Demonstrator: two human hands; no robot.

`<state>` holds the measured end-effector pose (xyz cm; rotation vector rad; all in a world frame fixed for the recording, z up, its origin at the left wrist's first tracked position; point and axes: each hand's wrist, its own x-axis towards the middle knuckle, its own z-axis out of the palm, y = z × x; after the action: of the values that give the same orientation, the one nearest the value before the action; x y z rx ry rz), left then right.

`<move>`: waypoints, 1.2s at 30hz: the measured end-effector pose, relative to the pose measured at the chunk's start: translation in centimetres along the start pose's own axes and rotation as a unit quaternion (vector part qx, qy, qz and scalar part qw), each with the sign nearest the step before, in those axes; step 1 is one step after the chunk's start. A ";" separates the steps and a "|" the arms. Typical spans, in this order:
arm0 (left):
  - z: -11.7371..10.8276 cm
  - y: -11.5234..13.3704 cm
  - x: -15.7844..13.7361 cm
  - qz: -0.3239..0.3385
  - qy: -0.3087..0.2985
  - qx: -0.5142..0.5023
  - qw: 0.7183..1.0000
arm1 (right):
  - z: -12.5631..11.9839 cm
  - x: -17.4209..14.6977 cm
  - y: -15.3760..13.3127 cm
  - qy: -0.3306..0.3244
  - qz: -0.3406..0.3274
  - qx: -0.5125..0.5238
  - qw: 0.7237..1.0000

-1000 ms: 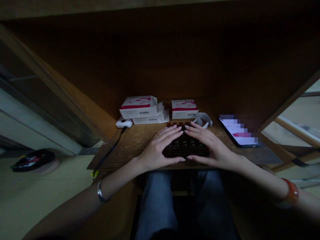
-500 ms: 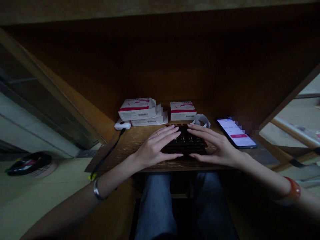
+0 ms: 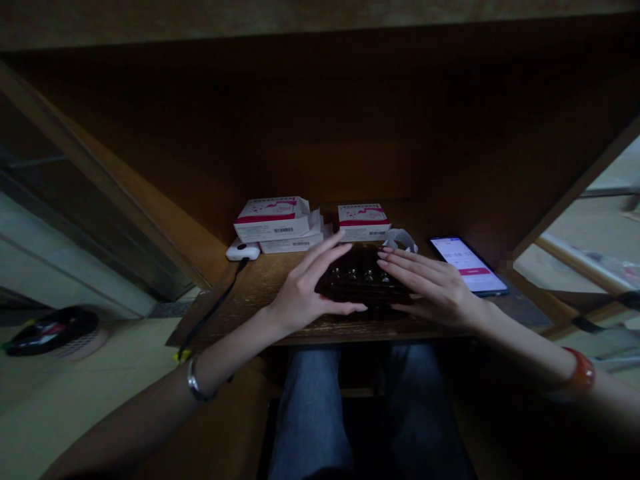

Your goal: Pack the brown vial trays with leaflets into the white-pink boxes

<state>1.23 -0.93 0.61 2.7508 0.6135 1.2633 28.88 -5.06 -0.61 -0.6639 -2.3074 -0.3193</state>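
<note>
A stack of glossy dark brown blister packs (image 3: 361,275) with rounded shiny bumps lies on the wooden shelf, between my two hands. My left hand (image 3: 309,283) grips its left side, thumb along the front and fingers reaching over the back left corner. Over the right end lies my right hand (image 3: 434,285), fingers close together on the top and the thumb low at the front, partly hidden. The lower layers are too dark to make out singly.
White and pink cartons (image 3: 274,220) are piled at the back left, with open flaps. Another carton (image 3: 363,222) stands behind the blister packs, near a clear plastic loop (image 3: 401,239). A lit phone (image 3: 467,265) lies right; a white device (image 3: 243,250) with a black cable lies left.
My left fingers have moved off the top to the left edge of the stack. My right fingers have drawn together on the right end. The stack's top shows more.
</note>
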 end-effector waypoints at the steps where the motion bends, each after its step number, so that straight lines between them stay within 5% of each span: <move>1: -0.1 0.2 0.1 -0.040 0.011 -0.018 0.999 | -0.2 0.0 0.0 0.003 -0.001 -0.008 1.000; 5: -0.9 1.3 1.7 -0.172 -0.008 -0.197 0.965 | -0.8 0.5 0.1 0.028 0.011 -0.029 0.999; 9: -1.6 3.2 4.5 -0.334 -0.043 -0.395 0.855 | -0.5 1.7 0.3 0.094 -0.013 -0.048 0.994; 12: -1.1 3.7 5.6 -0.374 -0.013 -0.450 0.811 | -0.4 2.6 0.2 0.117 0.023 -0.027 0.993; 17: 0.8 2.1 4.9 -0.338 0.096 -0.456 0.817 | -0.2 3.1 -0.5 0.123 0.173 0.204 0.956; 23: 1.9 1.0 3.9 -0.251 0.016 -0.378 0.891 | 1.6 3.7 -1.4 0.164 0.353 0.367 0.845; 28: 2.8 0.6 3.2 -0.277 -0.026 -0.414 0.867 | 1.8 4.0 -1.5 0.180 0.414 0.386 0.805; 36: 3.1 0.4 2.5 -0.327 -0.062 -0.418 0.845 | 2.1 3.8 -1.8 0.156 0.449 0.400 0.784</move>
<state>5.11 -0.04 0.39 1.6680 0.6810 0.8677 24.35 -4.30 0.46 -1.0334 -1.3552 0.8869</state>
